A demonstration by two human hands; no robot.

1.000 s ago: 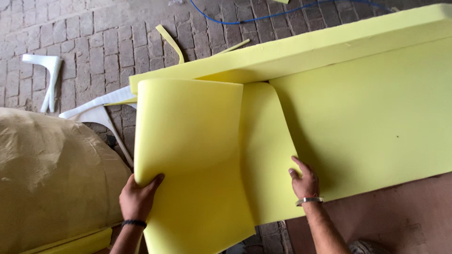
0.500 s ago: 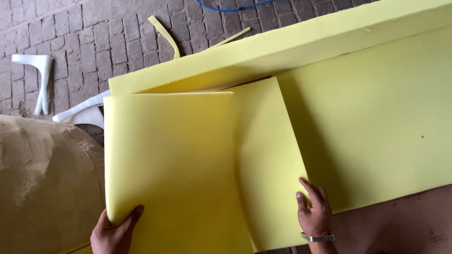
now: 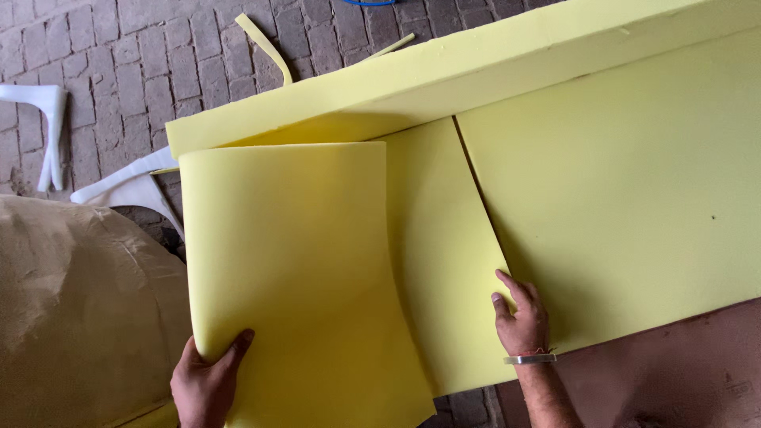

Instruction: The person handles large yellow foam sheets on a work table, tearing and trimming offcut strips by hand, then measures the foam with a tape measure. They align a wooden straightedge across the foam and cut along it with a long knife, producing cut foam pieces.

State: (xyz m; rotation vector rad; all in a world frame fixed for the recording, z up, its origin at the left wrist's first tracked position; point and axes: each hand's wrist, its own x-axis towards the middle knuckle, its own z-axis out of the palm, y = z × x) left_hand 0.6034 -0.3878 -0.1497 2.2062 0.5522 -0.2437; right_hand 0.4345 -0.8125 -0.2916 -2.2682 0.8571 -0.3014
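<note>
Mid-fold of thin yellow foam sheet (image 3: 293, 269): left hand (image 3: 202, 384) fingers gripping its curled edge, right hand (image 3: 523, 321) pressing flat, fingers unclenched; likely needs laying down next.

Soft, even daylight, sharp throughout, with only a faint shadow under the thick foam slab (image 3: 476, 71).

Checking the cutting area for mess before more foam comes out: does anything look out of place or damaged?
Yes. A curled yellow foam offcut strip lies loose on the brick floor beyond the thick foam slab. The thin foam sheet is bent upward where the left hand lifts it; the right hand presses its other edge flat.
</note>
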